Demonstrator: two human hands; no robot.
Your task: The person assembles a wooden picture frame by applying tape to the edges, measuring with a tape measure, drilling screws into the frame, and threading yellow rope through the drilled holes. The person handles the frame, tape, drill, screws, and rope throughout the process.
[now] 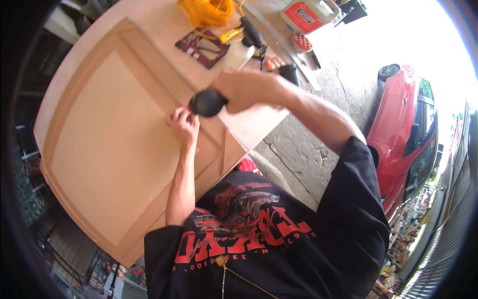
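Shirt point(279, 244) in black with red print was seen nearest the camera, a gold chain point(234, 274) hanging over it. Left hand point(183, 124) was pinched narrow, fingertips pressed onto the inner frame strip of the wooden panel point(107, 144) (whatever sat between the fingertips was too small to tell). Right hand point(249, 89) was closed around a black tool point(206, 103), its rounded end held just beside the left fingers, over the panel's right edge. Panel was laid flat on a board tabletop point(164, 25), recessed centre facing up. Further back, an orange cord coil point(206, 11), a cordless drill point(251, 35) and a red-and-white jug point(308, 14) were noted. Red car point(403, 129) was parked on concrete at right.
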